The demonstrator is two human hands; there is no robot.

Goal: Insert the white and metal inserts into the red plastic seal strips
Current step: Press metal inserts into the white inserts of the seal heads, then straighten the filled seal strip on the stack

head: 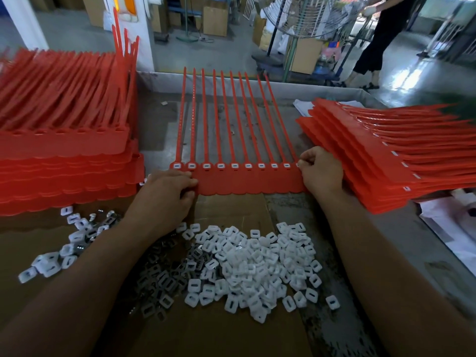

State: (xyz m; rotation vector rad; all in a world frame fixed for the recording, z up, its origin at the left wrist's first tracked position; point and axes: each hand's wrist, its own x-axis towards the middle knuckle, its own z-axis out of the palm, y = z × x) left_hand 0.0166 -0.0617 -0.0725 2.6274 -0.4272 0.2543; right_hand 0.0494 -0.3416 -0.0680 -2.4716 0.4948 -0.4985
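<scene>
Here, left fingers [189,184] curled and clamped on the near-left corner of the red seal strip [247,182], thumb on top of the band. Right fingers [306,161] bunched together, pinching the strip's far-right corner beside the last head in the row. Left hand [164,199] lies knuckles-up, forearm crossing the loose parts; right hand [322,173] sits against the edge of the right stack. The strip lies flat between the two hands, its band nearest the person and its thin tails running straight away across the bench [159,119]. A row of seated white inserts [234,165] shows along the heads, one per tail; the one at the right end is half hidden by the fingers. The band's near edge overlaps a sheet of cardboard [231,210]. On that cardboard, close to the person, a heap of loose white inserts [257,261]; to its left, partly under the left forearm, a darker heap of metal inserts [159,276], with a few white ones scattered further left. Left stack of red strips [64,155] piled high, tails fanned away and upward. Right stack of red strips [373,163] lies with tails pointing right, white inserts visible along its edge. Beyond the bench: a standing fan [306,14], cardboard boxes [215,19], a person in dark clothes [381,34] on the floor.
</scene>
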